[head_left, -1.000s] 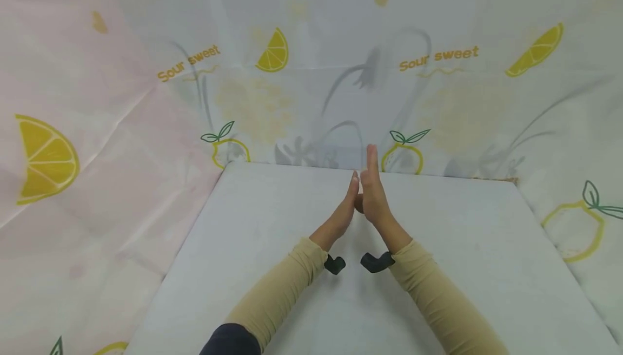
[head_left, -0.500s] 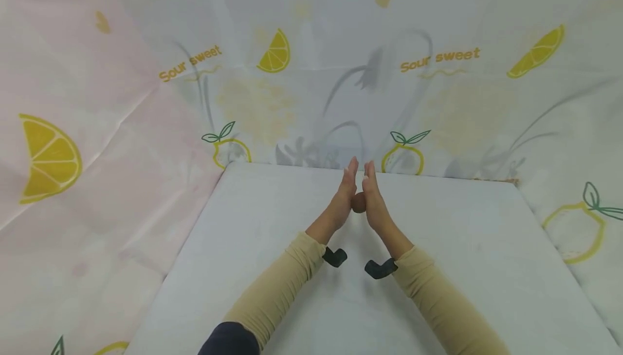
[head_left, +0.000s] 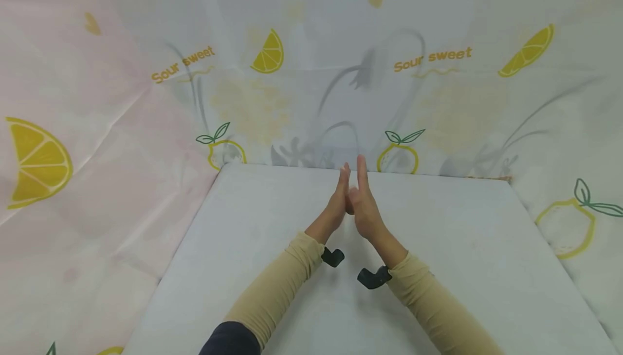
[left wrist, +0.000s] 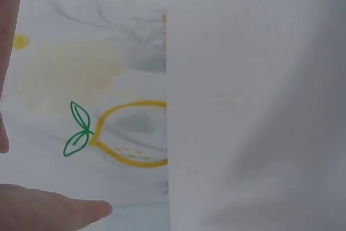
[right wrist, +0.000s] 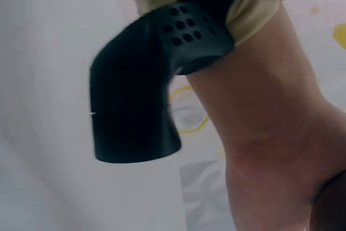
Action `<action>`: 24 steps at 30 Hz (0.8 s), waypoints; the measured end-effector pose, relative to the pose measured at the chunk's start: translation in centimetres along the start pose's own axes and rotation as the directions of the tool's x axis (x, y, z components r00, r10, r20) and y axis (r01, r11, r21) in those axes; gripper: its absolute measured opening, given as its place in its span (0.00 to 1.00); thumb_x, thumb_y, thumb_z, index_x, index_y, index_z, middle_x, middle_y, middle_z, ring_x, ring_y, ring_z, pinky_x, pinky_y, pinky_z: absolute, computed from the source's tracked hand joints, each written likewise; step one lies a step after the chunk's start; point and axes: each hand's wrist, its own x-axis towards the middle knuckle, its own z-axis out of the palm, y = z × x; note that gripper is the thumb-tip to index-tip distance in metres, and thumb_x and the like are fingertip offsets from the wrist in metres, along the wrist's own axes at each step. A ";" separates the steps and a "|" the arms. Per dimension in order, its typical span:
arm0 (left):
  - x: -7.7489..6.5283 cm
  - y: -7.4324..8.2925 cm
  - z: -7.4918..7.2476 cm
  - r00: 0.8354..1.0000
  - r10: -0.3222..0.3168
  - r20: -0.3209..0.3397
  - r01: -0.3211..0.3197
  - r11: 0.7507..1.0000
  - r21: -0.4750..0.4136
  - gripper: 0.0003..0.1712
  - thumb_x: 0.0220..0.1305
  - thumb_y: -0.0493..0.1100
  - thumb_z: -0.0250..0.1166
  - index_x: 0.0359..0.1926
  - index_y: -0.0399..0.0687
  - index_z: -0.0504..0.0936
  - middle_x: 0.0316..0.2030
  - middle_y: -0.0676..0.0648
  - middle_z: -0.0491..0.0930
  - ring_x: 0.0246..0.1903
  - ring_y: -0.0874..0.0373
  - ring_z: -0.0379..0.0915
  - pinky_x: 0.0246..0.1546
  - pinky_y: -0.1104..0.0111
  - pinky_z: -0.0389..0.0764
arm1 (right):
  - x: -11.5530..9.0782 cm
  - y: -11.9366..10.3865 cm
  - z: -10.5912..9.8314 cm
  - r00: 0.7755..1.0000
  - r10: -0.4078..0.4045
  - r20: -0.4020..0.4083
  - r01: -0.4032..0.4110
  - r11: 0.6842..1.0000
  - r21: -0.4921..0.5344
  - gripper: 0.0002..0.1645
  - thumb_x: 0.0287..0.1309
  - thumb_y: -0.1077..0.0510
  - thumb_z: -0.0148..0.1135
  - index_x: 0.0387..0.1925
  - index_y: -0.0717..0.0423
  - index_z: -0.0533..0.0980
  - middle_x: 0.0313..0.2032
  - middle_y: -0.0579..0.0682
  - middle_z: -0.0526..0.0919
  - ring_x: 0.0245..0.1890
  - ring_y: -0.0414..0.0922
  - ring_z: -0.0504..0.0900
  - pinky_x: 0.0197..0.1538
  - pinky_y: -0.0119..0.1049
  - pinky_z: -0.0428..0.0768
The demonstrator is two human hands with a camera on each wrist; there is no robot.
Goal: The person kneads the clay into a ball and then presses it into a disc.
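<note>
In the head view, a small brown ball [head_left: 349, 209] sits between my two palms, above the white tabletop. Most of it is hidden behind my right hand. My left hand [head_left: 336, 206] presses on it from the left, fingers straight and pointing away from me. From the other side my right hand [head_left: 367, 211] presses flat against it, its fingertips reaching a little farther forward than the left ones. The right wrist view catches a dark brown curve of the ball [right wrist: 332, 204] at its lower right corner, beside the heel of the left hand [right wrist: 270, 171].
A white tabletop [head_left: 272, 214] lies under both arms. Behind it and to the sides hangs a lemon-printed sheet [head_left: 311, 100]. Black angled camera mounts stick out at both wrists, the left one [head_left: 333, 257] and the right one [head_left: 373, 278].
The palms slide back and forth against each other: the right hand drew back, then moved forward again, while the left did the opposite. The ball, plainly visible half a second ago, is now mostly covered.
</note>
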 end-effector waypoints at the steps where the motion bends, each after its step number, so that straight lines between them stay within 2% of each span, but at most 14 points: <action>1: -0.1 0.0 0.0 1.000 0.001 0.020 0.000 1.000 -0.006 0.65 0.57 0.90 0.29 0.82 0.54 0.34 0.81 0.51 0.32 0.79 0.54 0.25 0.76 0.48 0.31 | 0.3 -0.1 -0.1 1.000 -0.007 -0.007 0.007 1.000 0.001 0.56 0.72 0.23 0.30 0.81 0.55 0.32 0.81 0.50 0.33 0.80 0.46 0.34 0.78 0.54 0.37; 4: -0.3 0.0 0.0 0.996 0.020 0.092 -0.016 0.999 -0.038 0.65 0.58 0.89 0.29 0.82 0.51 0.32 0.81 0.49 0.31 0.79 0.52 0.25 0.76 0.47 0.32 | 1.3 0.0 -0.5 0.999 -0.019 -0.035 0.019 1.000 0.013 0.56 0.72 0.23 0.31 0.81 0.56 0.31 0.81 0.50 0.33 0.80 0.45 0.34 0.78 0.51 0.36; 7: -0.6 0.1 0.1 0.985 0.034 0.168 -0.022 0.997 -0.075 0.58 0.66 0.83 0.26 0.82 0.50 0.31 0.81 0.48 0.29 0.79 0.51 0.23 0.76 0.45 0.32 | 2.3 0.2 -0.9 0.998 -0.021 -0.063 0.024 0.999 0.049 0.55 0.73 0.26 0.34 0.81 0.57 0.32 0.81 0.51 0.34 0.80 0.45 0.33 0.78 0.49 0.36; 10: -0.8 0.4 0.2 0.968 0.059 0.245 -0.033 0.993 -0.109 0.51 0.71 0.77 0.23 0.82 0.51 0.29 0.81 0.48 0.28 0.79 0.52 0.21 0.75 0.43 0.31 | 2.9 0.9 -1.5 0.996 0.002 -0.094 0.004 0.998 0.060 0.49 0.77 0.35 0.35 0.80 0.60 0.33 0.81 0.53 0.36 0.80 0.46 0.33 0.78 0.49 0.36; 13: -0.9 0.7 0.2 0.954 0.081 0.288 -0.046 0.991 -0.129 0.56 0.68 0.81 0.24 0.81 0.51 0.28 0.81 0.49 0.28 0.79 0.53 0.20 0.74 0.42 0.30 | 3.0 1.8 -1.9 0.993 0.064 -0.099 -0.057 0.996 0.071 0.42 0.79 0.46 0.33 0.80 0.60 0.32 0.81 0.55 0.38 0.80 0.48 0.36 0.78 0.50 0.39; 16: -1.0 1.0 -0.2 0.957 0.094 0.274 -0.058 0.989 -0.137 0.65 0.59 0.88 0.30 0.82 0.52 0.28 0.81 0.49 0.30 0.79 0.54 0.20 0.73 0.40 0.28 | 2.6 2.8 -2.0 0.988 0.142 -0.060 -0.136 0.986 0.094 0.40 0.76 0.55 0.31 0.80 0.59 0.30 0.81 0.56 0.36 0.80 0.50 0.36 0.78 0.53 0.38; 19: -0.9 1.4 -0.5 0.969 0.114 0.219 -0.081 0.985 -0.153 0.70 0.54 0.91 0.33 0.82 0.51 0.29 0.82 0.48 0.31 0.79 0.54 0.21 0.74 0.41 0.29 | 1.9 3.3 -1.5 0.983 0.181 -0.010 -0.179 0.980 0.084 0.40 0.77 0.58 0.30 0.79 0.60 0.28 0.81 0.58 0.34 0.80 0.53 0.35 0.78 0.56 0.38; 21: -0.8 1.6 -0.7 0.975 0.136 0.176 -0.107 0.980 -0.165 0.69 0.55 0.90 0.34 0.82 0.50 0.29 0.82 0.48 0.31 0.79 0.54 0.21 0.75 0.44 0.31 | 1.4 3.4 -0.9 0.983 0.183 0.004 -0.183 0.981 0.057 0.39 0.78 0.58 0.30 0.80 0.60 0.28 0.81 0.56 0.32 0.80 0.52 0.35 0.78 0.56 0.38; 24: -0.7 1.9 -1.0 0.984 0.140 0.108 -0.122 0.980 -0.154 0.61 0.64 0.85 0.32 0.82 0.52 0.31 0.82 0.49 0.31 0.79 0.56 0.23 0.77 0.48 0.34 | 0.5 3.0 0.1 0.986 0.168 0.005 -0.168 0.986 0.000 0.38 0.80 0.57 0.30 0.80 0.57 0.28 0.81 0.53 0.31 0.80 0.50 0.34 0.78 0.55 0.39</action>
